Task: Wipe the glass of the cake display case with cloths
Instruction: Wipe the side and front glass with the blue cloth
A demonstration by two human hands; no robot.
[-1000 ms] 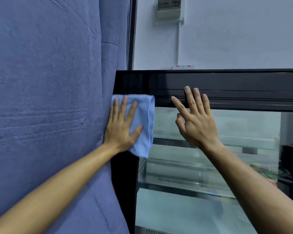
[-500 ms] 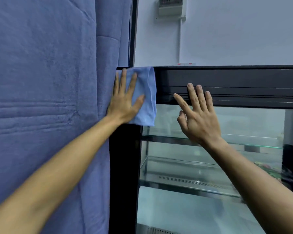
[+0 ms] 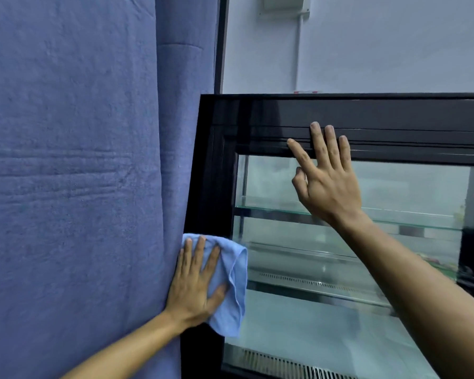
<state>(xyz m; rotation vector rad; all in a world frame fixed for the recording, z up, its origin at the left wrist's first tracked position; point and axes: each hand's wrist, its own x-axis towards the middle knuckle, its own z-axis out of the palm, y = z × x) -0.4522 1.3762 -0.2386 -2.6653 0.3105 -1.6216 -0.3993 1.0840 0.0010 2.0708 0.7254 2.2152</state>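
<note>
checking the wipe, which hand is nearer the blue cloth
Left. The left hand presses flat on the blue cloth; the right hand rests up at the case's top frame, apart.

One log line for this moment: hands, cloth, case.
left hand: presses cloth flat on case's left frame | right hand: bare, fingers on top frame | glass: not under cloth

Soft, even, cool-toned light fills the view; no lamp is visible and nothing is harshly lit. The white wall (image 3: 394, 45) reads as flat pale grey. The glass (image 3: 408, 192) of the display case looks hazy and milky, with dull reflections rather than sharp glare, and the shelves behind it are indistinct. The black frame (image 3: 367, 113) shows thin bright highlight lines. Straight edges bow slightly near the borders. Detail is mildly soft throughout.
</note>
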